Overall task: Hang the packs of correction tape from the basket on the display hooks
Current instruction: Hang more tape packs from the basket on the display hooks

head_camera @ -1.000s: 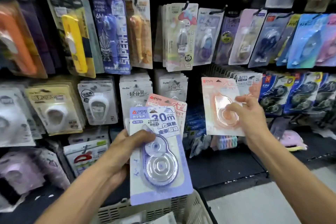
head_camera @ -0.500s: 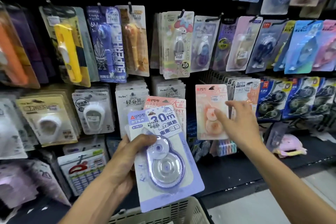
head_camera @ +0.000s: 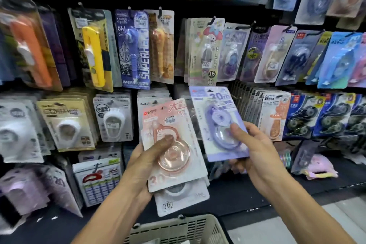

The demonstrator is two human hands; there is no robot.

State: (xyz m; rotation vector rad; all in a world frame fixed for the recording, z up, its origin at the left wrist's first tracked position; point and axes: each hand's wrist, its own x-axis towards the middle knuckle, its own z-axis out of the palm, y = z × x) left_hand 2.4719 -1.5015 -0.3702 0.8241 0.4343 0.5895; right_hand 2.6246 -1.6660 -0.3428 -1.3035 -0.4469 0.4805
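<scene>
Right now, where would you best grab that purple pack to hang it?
By the lower half of the purple pack, from the right, as the right hand does. That probably keeps its top edge free to go onto a hook.

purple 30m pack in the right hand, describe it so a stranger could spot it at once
Start at the wall of hanging packs, then drop to the two hands in front of it. The right hand holds the purple pack, thumb on its clear blister. Beside it, the left hand's front pack is pink.
</scene>
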